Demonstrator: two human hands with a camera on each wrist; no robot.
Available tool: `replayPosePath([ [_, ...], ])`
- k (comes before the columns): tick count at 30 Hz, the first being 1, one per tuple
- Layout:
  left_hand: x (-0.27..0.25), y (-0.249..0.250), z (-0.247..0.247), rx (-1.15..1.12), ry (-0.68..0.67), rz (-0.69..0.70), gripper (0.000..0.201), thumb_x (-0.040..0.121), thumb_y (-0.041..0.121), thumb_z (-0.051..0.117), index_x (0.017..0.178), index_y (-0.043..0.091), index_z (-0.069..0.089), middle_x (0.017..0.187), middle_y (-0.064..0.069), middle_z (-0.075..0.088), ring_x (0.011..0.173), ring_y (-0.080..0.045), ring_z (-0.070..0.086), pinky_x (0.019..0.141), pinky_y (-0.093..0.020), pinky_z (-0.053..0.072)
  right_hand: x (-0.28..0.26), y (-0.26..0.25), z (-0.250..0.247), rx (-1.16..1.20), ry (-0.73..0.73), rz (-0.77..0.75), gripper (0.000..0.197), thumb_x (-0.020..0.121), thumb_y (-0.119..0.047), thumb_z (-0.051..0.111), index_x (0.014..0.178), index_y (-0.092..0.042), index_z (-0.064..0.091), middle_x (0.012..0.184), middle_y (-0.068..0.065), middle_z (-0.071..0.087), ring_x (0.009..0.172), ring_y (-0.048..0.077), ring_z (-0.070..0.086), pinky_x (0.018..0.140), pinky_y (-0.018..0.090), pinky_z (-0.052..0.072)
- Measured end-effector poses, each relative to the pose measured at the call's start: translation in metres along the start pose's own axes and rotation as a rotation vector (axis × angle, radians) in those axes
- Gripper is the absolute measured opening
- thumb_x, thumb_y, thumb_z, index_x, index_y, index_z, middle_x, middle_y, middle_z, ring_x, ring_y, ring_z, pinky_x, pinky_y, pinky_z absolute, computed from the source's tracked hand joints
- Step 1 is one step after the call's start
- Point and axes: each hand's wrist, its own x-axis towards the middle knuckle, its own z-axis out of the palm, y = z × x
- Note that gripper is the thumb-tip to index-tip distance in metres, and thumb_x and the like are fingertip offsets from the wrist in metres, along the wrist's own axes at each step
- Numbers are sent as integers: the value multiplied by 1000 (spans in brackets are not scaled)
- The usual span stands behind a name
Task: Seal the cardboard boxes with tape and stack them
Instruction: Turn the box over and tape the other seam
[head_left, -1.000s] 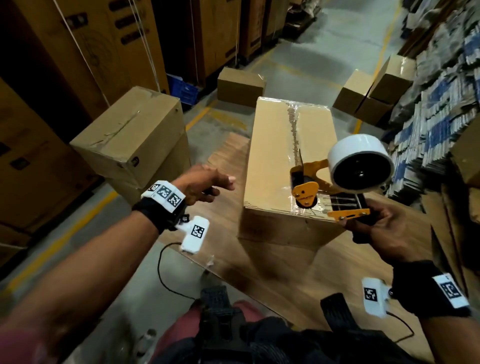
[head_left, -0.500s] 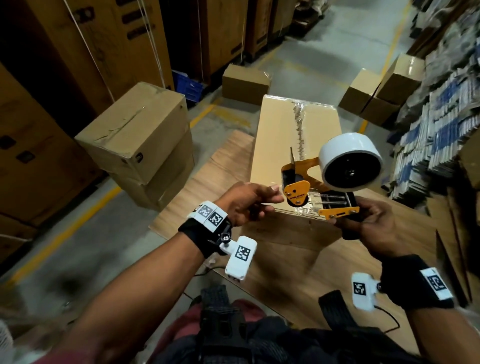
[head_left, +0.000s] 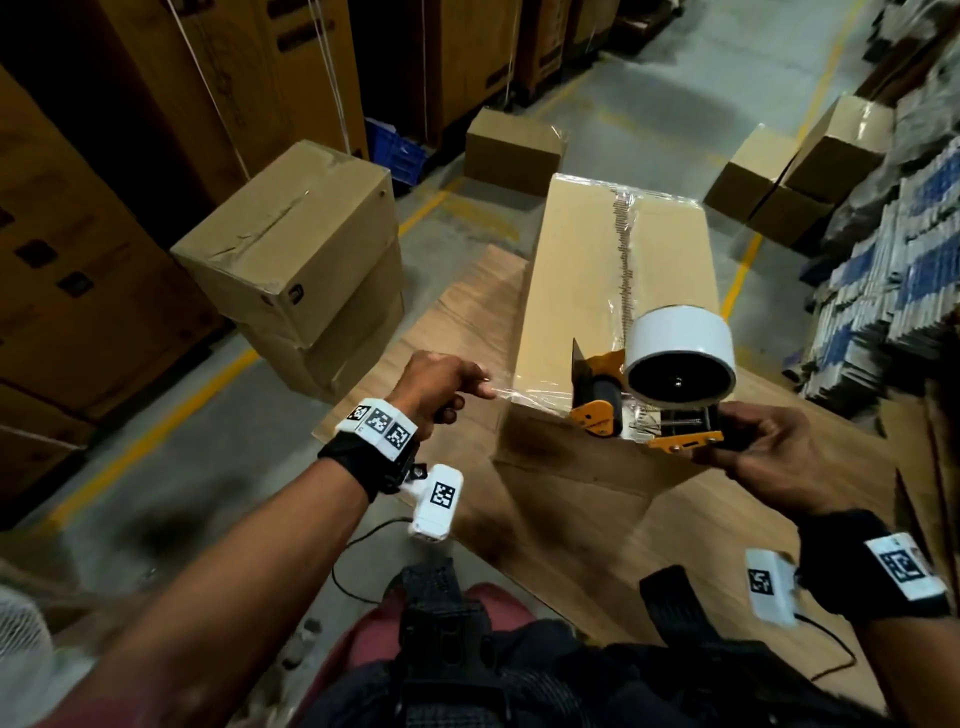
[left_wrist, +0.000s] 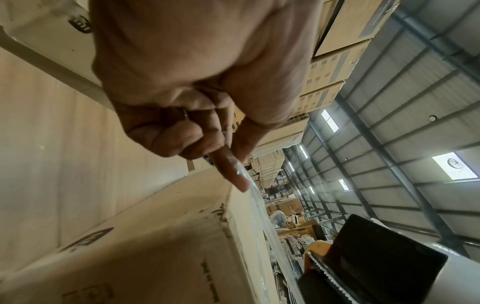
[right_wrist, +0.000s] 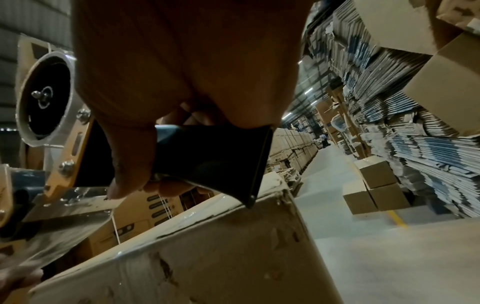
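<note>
Head view: a long cardboard box (head_left: 613, 306) lies on the wooden tabletop (head_left: 675, 525), its top seam already taped. At the box's near edge, the right hand (head_left: 763, 452) grips the tape dispenser (head_left: 654, 384) by its handle. Left of the box's near corner, the left hand (head_left: 441, 384) pinches the clear tape strip (head_left: 530, 397) stretched from the dispenser.

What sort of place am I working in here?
Most likely a warehouse: tall stacks of large cartons line a concrete floor with yellow lane lines, and bundles of flattened boxes are piled at the right. The left wrist view shows a high metal roof.
</note>
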Motion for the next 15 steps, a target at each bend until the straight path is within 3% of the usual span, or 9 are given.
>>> replayPosePath([
  [3, 3, -16, 9, -34, 51, 43, 31, 90, 24, 80, 102, -3, 73, 86, -20, 77, 44, -12, 35, 45, -22, 23, 1, 9, -2, -31, 5, -7, 61, 65, 13, 85, 86, -44, 81, 71, -22, 74, 58, -8, 62, 58, 6, 47],
  [6, 8, -32, 16, -25, 142, 80, 25, 93, 24, 78, 96, 0, 71, 78, -17, 77, 40, -13, 34, 43, -21, 25, 5, 17, -4, -96, 1, -15, 64, 68, 8, 88, 86, -53, 79, 89, -23, 77, 81, -6, 71, 75, 12, 56],
  [8, 10, -37, 18, -1, 181, 109, 23, 94, 28, 77, 91, 6, 71, 75, -14, 77, 38, -13, 36, 43, -22, 28, 7, 17, -5, -114, -8, -4, 66, 69, 5, 89, 86, -58, 77, 92, -24, 77, 86, -6, 72, 80, 14, 57],
  [10, 12, -41, 18, 34, 207, 135, 23, 94, 32, 77, 87, 11, 71, 72, -11, 77, 36, -11, 38, 42, -22, 31, 8, 18, -6, -111, -16, 3, 64, 69, 5, 88, 83, -57, 77, 89, -26, 76, 84, -8, 71, 79, 11, 55],
  [12, 14, -46, 19, 53, 224, 157, 23, 95, 33, 77, 84, 14, 70, 72, -10, 77, 34, -8, 40, 41, -21, 32, 11, 20, -7, -114, -18, 12, 55, 68, 7, 88, 79, -47, 80, 85, -27, 75, 81, -9, 70, 77, 9, 54],
  [15, 14, -51, 23, 71, 233, 183, 22, 96, 33, 75, 86, 14, 70, 72, -10, 77, 34, -6, 43, 41, -21, 33, 14, 20, -9, -134, -23, 45, 51, 69, 8, 88, 88, -38, 76, 86, -26, 76, 80, -8, 70, 76, 9, 54],
])
